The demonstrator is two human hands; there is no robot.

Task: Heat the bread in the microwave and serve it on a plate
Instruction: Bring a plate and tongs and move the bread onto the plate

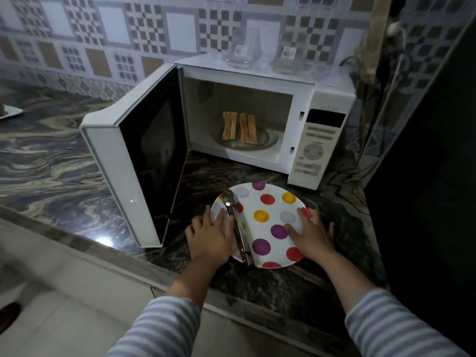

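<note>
The microwave (247,119) stands on the marbled counter (51,155) with its door (144,171) swung wide to the left. Inside, on the glass turntable (268,140), 4 slices of bread (239,127) stand on edge in 2 pairs, leaning together. Just in front of the oven lies the spotted plate (268,210), with a pair of metal tongs (237,225) resting across its left side.

Both hands lie flat with fingers spread. The left hand (211,235) rests on the plate's left rim, its fingertips touching the tongs; the right hand (311,235) presses on the right rim. Neither grips anything.

The bread looks light, dry and fairly stiff, likely to crumble if squeezed hard and possibly hot. I would take each slice with the tongs across its flat faces near the middle, gently, rather than by a crust corner. The plate is glossy and breakable, so it wants a hold under the rim from both sides.
</note>
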